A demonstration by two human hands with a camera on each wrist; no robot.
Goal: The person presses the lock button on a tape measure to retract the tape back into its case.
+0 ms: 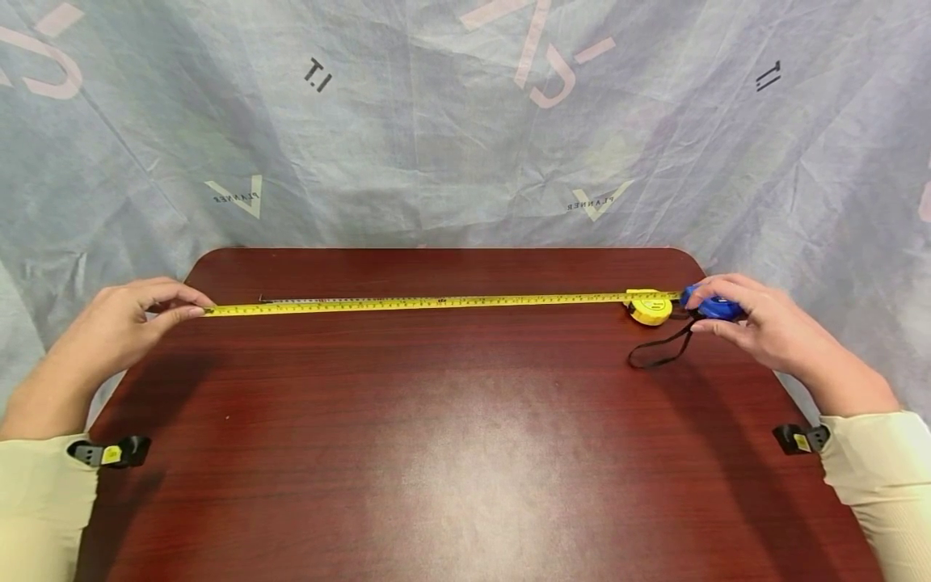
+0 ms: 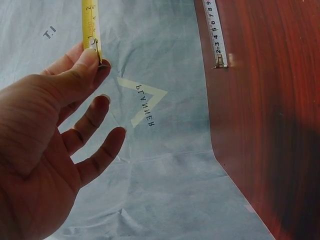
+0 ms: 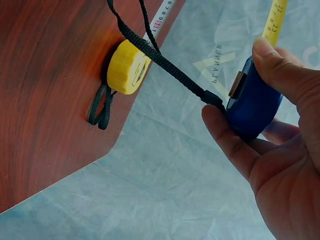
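Note:
A blue tape measure point(image 1: 720, 307) with a black wrist strap point(image 1: 658, 356) is gripped by my right hand point(image 1: 771, 323). Its yellow blade point(image 1: 407, 304) stretches leftward, raised over the table. My left hand point(image 1: 138, 323) pinches the blade's hooked end between thumb and forefinger; in the left wrist view the other fingers point(image 2: 90, 120) stand loosely bent apart from it. A yellow tape measure point(image 3: 127, 67) rests on the table beside the blue one in the head view. Its white blade point(image 2: 215, 35) runs out along the tabletop, partly hidden behind the yellow blade in the head view.
The dark red wooden table point(image 1: 436, 420) has rounded far corners. Grey-blue printed cloth point(image 1: 407, 145) hangs behind and around it. Black wrist cameras sit on the left sleeve point(image 1: 44, 485) and the right sleeve point(image 1: 873, 461).

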